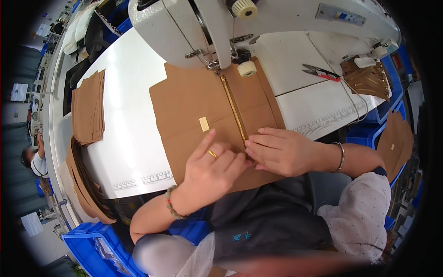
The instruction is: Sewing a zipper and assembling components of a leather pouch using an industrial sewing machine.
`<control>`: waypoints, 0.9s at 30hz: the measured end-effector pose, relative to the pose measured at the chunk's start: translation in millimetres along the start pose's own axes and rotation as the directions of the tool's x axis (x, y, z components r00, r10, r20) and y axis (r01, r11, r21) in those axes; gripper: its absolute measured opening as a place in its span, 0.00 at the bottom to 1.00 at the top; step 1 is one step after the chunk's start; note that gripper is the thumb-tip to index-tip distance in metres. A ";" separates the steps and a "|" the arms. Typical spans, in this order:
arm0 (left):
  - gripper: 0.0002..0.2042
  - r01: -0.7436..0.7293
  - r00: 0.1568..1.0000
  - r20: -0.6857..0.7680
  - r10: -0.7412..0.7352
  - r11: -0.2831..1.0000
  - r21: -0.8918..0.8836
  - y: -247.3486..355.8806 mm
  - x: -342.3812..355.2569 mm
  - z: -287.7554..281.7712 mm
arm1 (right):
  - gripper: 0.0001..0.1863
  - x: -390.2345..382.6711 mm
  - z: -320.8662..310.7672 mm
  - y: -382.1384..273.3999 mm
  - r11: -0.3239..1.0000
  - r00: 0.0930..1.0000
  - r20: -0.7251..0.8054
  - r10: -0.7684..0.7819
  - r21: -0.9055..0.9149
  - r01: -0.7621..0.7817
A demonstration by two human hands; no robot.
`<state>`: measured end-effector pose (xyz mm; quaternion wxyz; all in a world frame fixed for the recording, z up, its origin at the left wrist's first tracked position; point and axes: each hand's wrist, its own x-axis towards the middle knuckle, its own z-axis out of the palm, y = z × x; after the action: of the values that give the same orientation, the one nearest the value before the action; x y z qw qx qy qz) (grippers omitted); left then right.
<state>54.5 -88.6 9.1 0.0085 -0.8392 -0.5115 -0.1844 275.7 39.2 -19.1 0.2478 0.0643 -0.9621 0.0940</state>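
A brown panel (194, 101), of leather or fabric, lies under the sewing machine (184, 27). A zipper with gold teeth (234, 108) runs along it from the needle area towards me. At the zipper's near end my left hand (214, 168) has its fingers curled in, with the index finger stretched out over the panel. My right hand (286, 152) pinches the same end from the right, its fingertips against the left hand's. Between them, the held zipper end is mostly hidden. A small cream label (204, 124) sits on the panel, just beyond my left index finger.
Red-and-black thread snips (320, 72) lie on the white table (295, 60) at right, beside a bundle of zippers (367, 78). Brown pieces (87, 108) are stacked at left, with more hanging below. Blue bins (99, 247) stand beside the table. Another person (39, 161) sits far left.
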 end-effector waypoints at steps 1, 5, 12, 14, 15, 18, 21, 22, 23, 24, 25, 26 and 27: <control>0.24 -0.006 1.000 0.000 0.006 1.000 0.003 -9.4 8.1 -1.2 | 0.20 0.9 0.0 0.8 1.000 1.000 0.017 -0.015 0.005 0.014; 0.44 0.210 0.976 0.027 -0.215 0.970 0.124 -35.7 34.4 -1.8 | 0.18 9.0 -2.1 5.7 0.999 0.999 -0.020 -0.040 0.019 0.040; 0.53 0.234 0.958 0.133 -0.252 0.963 0.136 -39.8 40.1 1.5 | 0.25 38.7 -8.3 64.2 0.976 0.974 0.069 0.215 0.012 -0.217; 0.53 0.235 0.956 0.145 -0.254 0.963 0.134 -40.5 39.8 2.0 | 0.24 46.3 -2.7 80.5 0.952 0.957 -0.010 0.291 -0.098 -0.291; 0.53 0.242 0.954 0.146 -0.260 0.961 0.134 -41.0 39.9 2.4 | 0.26 49.1 1.2 85.8 0.957 0.961 -0.030 0.276 -0.086 -0.278; 0.54 0.275 0.949 0.140 -0.281 0.959 0.064 -45.0 40.4 3.2 | 0.29 51.5 9.5 93.4 0.960 0.961 -0.046 0.274 -0.049 -0.276; 0.56 0.255 0.958 0.131 -0.253 0.967 0.006 -48.7 40.3 3.3 | 0.29 47.9 10.0 94.6 0.954 0.953 -0.019 0.301 -0.010 -0.301; 0.57 0.259 0.958 0.131 -0.255 0.966 -0.013 -49.4 40.5 3.2 | 0.29 46.6 8.9 95.2 0.946 0.946 0.014 0.324 0.012 -0.324; 0.57 0.257 0.959 0.135 -0.251 0.966 -0.031 -49.9 40.9 3.2 | 0.29 45.6 7.7 96.0 0.948 0.948 0.003 0.318 -0.004 -0.318; 0.57 0.257 0.959 0.134 -0.251 0.966 -0.034 -50.3 41.3 3.2 | 0.29 45.1 6.7 97.4 0.953 0.953 0.023 0.303 0.023 -0.303; 0.58 0.265 0.957 0.136 -0.256 0.963 -0.048 -50.5 41.8 3.1 | 0.29 45.1 5.9 98.5 0.956 0.957 0.043 0.287 0.050 -0.289; 0.58 0.270 0.955 0.143 -0.259 0.961 -0.061 -50.4 42.2 2.9 | 0.29 45.4 5.6 99.4 0.955 0.956 0.042 0.290 0.051 -0.292; 0.58 0.269 0.955 0.145 -0.258 0.961 -0.062 -50.2 42.5 2.9 | 0.30 46.0 5.4 99.8 0.962 0.963 0.021 0.267 0.046 -0.268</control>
<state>29.5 -27.7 11.2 -0.0852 -0.7737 -0.6103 -0.1472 216.2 131.7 -16.1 0.2244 -0.0595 -0.9612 0.1492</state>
